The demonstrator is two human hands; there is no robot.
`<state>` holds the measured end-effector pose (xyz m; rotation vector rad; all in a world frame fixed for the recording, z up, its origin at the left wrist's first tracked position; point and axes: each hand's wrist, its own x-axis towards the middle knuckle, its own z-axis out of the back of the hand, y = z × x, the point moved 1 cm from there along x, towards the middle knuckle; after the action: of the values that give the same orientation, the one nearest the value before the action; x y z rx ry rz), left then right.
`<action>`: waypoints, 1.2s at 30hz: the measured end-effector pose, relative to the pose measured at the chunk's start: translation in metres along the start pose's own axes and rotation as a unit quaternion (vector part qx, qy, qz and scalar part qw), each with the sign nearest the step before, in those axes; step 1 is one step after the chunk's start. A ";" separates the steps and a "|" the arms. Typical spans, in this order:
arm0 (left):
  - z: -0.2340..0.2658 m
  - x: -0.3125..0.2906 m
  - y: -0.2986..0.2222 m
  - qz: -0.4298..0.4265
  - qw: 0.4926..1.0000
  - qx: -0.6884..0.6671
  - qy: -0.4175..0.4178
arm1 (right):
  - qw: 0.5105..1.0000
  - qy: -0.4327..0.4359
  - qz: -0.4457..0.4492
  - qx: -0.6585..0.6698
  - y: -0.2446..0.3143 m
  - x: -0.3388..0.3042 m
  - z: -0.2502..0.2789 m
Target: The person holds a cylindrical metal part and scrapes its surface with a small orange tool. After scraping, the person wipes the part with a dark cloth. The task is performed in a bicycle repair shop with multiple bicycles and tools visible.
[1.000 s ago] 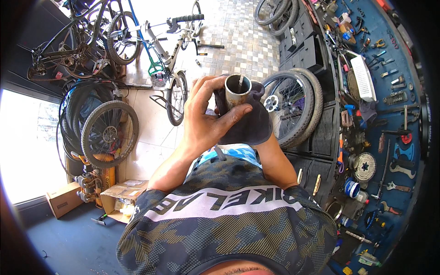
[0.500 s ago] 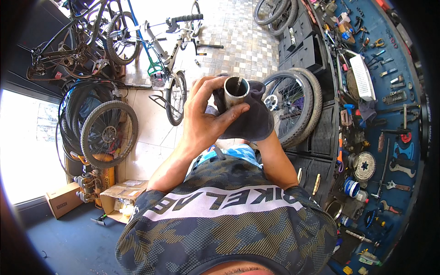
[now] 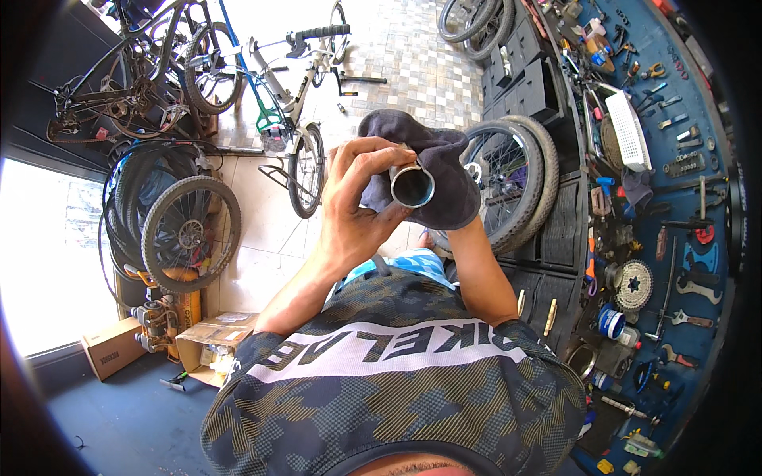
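Note:
My left hand [image 3: 355, 186] is closed on a short metal tube [image 3: 395, 197], fingers over its far side and thumb at its near left edge. The tube's open round end faces up toward me, with a dark hollow inside. Around its far and right sides lies a dark grey cloth [image 3: 448, 155], bunched and folded. My right hand is under that cloth, its fingers hidden; only the wrist [image 3: 470, 230] shows below it. The cloth appears gripped there against the tube.
Beyond my hands stands a white bicycle [image 3: 298, 103]. Loose wheels [image 3: 190, 234] lean at the left, and more tyred wheels [image 3: 508, 182] at the right beside black drawers [image 3: 528, 99]. A blue tool board [image 3: 675, 198] runs along the right. Cardboard boxes [image 3: 214, 333] sit at lower left.
The tube's open end has dropped nearer to me and turned. The cloth has spread outward, rising on the far side. My left fingers have shifted along the tube's rim.

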<state>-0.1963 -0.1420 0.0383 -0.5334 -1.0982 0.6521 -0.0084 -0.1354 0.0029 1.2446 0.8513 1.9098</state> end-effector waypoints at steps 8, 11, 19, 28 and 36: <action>-0.003 -0.003 0.007 -0.003 0.999 -0.037 -0.014 | 0.998 -0.051 -0.026 0.037 -0.015 -0.005 0.002; -0.004 -0.009 0.017 0.034 0.995 -0.096 -0.012 | 0.971 -0.033 0.115 -0.207 -0.014 -0.010 0.017; 0.021 -0.036 0.056 0.110 0.915 -0.384 0.052 | 0.951 -0.135 0.101 -0.258 0.018 -0.018 0.027; 0.036 -0.019 0.046 0.048 0.990 -0.132 0.014 | 0.966 -0.174 0.112 -0.154 0.015 -0.035 0.026; 0.036 -0.016 0.038 -0.041 0.998 -0.032 -0.028 | 0.954 -0.043 0.127 -0.270 0.044 -0.021 0.038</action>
<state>-0.2428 -0.1242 0.0161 -0.5247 -1.1908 0.5658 0.0248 -0.1715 0.0413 1.1160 0.0986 2.0789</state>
